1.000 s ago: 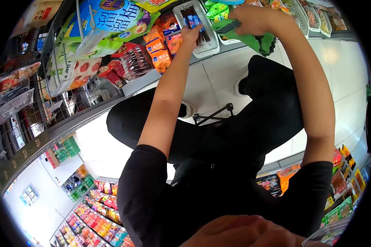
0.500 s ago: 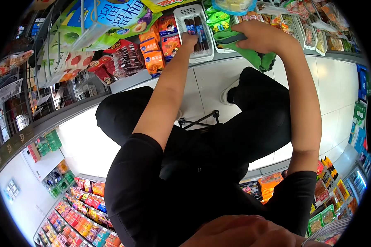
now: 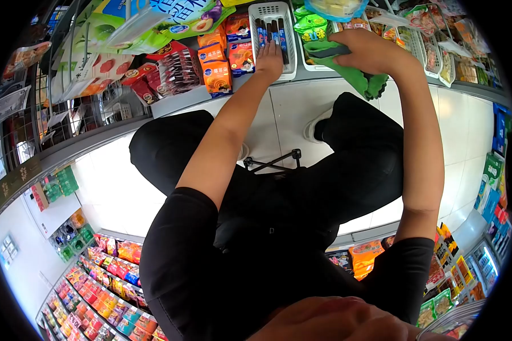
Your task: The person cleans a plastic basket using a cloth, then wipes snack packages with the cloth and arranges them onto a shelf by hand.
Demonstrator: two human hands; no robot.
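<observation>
My left hand (image 3: 269,62) lies at the near end of a white plastic basket (image 3: 290,67), its fingers stretched out flat. Its fingertips rest over several dark stick-shaped packs (image 3: 275,33) standing side by side inside. In my right hand (image 3: 372,52) is a green cloth (image 3: 352,77) with a dark grey patch, gripped at its upper part while the rest hangs over the shelf's front edge. Just behind the cloth, bright green snack bags (image 3: 312,25) sit in a neighbouring basket.
Orange snack packs (image 3: 215,75) and dark red packets (image 3: 176,71) fill the shelf left of the basket. A wire rack (image 3: 45,108) stands farther left. Below the shelf edge are my knees, a small black folding frame (image 3: 273,162) and pale floor tiles (image 3: 293,108).
My left hand has gone from curled fingers at the basket to fingers laid out flat over the stick packs. My right hand keeps its hold on the green cloth, almost unmoved.
</observation>
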